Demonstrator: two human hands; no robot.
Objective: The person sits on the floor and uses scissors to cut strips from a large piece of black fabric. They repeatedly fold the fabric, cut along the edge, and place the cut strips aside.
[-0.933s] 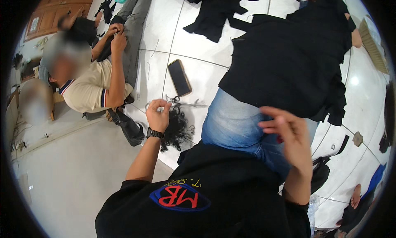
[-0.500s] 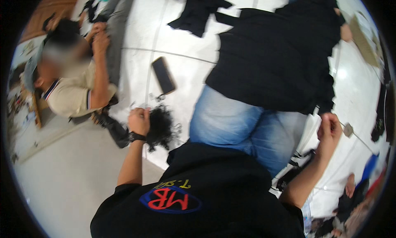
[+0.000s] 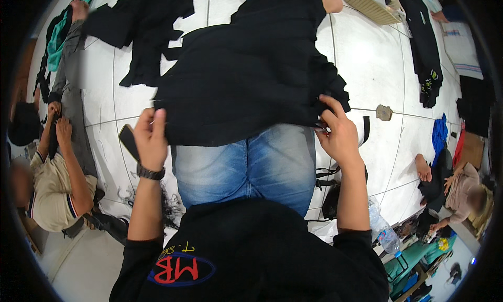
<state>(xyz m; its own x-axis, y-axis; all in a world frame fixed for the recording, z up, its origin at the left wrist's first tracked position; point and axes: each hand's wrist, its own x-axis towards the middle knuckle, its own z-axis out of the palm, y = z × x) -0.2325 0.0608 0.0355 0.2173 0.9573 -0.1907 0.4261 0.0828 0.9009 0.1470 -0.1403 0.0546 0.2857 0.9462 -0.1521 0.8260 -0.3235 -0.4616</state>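
A broad piece of black fabric lies across my thighs and stretches away over the floor. At its near left corner, my left hand pinches the edge between thumb and fingers. My right hand is at the near right edge, index finger on the fabric. Its thumb and fingers close around a small shiny metal tool, whose kind is mostly hidden. Bunched black fabric lies just beyond that hand.
Left of me are a phone, dark thread scraps and a seated co-worker. More black pieces lie at the far left. To the right are a brown lump, a plastic bottle, a beige basket and other people.
My left hand has left the pile of thread scraps and moved right to the fabric's corner. My right hand has come to its right edge. The view has swung right.
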